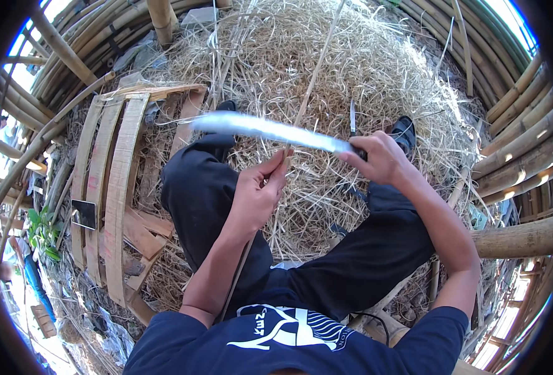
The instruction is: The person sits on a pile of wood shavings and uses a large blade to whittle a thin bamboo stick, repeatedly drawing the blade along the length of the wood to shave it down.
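My right hand (378,157) is closed round the dark handle of a large knife (276,131). Its long bright blade, slightly blurred, reaches left across the front of my body. Between the thumb and fingers of my left hand (258,195) is a long thin bamboo strip (317,70). That strip runs from the far edge of the view, passes by the blade, and continues down past my left forearm toward my body. The blade crosses the strip just beyond my left fingertips; whether they touch, I cannot tell. A smaller knife (353,117) is among the shavings beyond my right hand.
Pale bamboo shavings (239,56) cover the ground around my feet. A slatted wooden crate (123,187) stands at my left, with a dark phone-like slab (84,214) on its slats. Bamboo poles (523,165) line the right side, and more poles (70,56) rise at the far left.
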{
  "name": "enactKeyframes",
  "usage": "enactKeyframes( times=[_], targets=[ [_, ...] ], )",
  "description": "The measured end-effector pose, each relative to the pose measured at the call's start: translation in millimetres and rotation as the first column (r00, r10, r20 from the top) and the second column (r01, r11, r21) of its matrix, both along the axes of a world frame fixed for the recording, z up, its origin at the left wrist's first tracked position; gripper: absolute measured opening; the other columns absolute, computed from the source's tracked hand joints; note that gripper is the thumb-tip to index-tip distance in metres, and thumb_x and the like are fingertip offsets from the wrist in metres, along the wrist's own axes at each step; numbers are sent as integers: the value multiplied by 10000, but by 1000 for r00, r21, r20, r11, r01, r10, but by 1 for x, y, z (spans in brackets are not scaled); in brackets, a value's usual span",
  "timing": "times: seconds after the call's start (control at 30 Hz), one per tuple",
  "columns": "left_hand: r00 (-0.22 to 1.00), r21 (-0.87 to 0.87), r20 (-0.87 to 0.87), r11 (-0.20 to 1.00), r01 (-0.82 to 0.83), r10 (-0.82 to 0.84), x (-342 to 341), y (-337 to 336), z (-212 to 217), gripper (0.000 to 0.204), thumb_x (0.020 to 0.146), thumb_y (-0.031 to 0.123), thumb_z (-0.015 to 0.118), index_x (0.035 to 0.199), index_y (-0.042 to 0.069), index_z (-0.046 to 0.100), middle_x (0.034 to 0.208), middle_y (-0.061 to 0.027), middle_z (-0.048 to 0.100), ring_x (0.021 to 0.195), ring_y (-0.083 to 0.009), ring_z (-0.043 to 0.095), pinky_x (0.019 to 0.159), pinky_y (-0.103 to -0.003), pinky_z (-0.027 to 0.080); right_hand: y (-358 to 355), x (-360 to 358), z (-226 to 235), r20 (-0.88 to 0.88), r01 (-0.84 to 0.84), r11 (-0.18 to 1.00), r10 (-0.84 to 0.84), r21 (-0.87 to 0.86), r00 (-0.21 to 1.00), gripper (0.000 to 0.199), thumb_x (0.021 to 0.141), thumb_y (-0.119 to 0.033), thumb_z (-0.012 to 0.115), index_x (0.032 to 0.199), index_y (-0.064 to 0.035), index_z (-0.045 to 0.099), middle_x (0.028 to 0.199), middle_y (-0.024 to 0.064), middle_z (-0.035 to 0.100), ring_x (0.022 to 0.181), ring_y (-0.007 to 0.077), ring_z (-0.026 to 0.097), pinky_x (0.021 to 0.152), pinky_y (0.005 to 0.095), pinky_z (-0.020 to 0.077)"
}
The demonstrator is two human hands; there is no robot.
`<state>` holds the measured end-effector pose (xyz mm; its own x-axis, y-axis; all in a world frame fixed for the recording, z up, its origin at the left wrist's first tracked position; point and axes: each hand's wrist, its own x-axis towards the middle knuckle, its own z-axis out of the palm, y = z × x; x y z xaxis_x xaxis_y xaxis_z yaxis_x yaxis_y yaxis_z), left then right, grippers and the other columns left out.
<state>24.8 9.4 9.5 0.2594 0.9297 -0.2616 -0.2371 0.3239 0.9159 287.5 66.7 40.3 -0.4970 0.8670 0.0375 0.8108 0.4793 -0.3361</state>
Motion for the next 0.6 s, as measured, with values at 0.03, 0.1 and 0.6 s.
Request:
enactKeyframes(
  times=[0.03,0.1,0.6],
  targets=[
    [1000,15,-25,1000,10,-9,0,0,2,303,1001,106,491,1284,23,556,597,102,357,433,21,290,380,-162,225,-1,1,-1,36,-76,996,75,37,997,570,910,-552,520,750,-31,685,475,139,524,431,299,554,496,415,468],
    [1000,-5,-22,1000,4,-5,0,-1,5,305,1000,108,495,1286,20,555,596,102,356,435,20,291,382,-162,225,10,6,2,30,12,998,-10,-66,999,594,909,-575,506,737,-35,684,481,142,527,429,295,551,493,415,465],
    [996,18,-83,999,33,-31,-1,-6,0,311,1003,103,485,1291,0,544,600,100,350,450,17,290,400,-163,229,14,27,-12,-65,239,969,-243,-67,968,616,901,-577,508,794,-4,707,573,211,580,541,361,599,547,428,468]
  ],
)
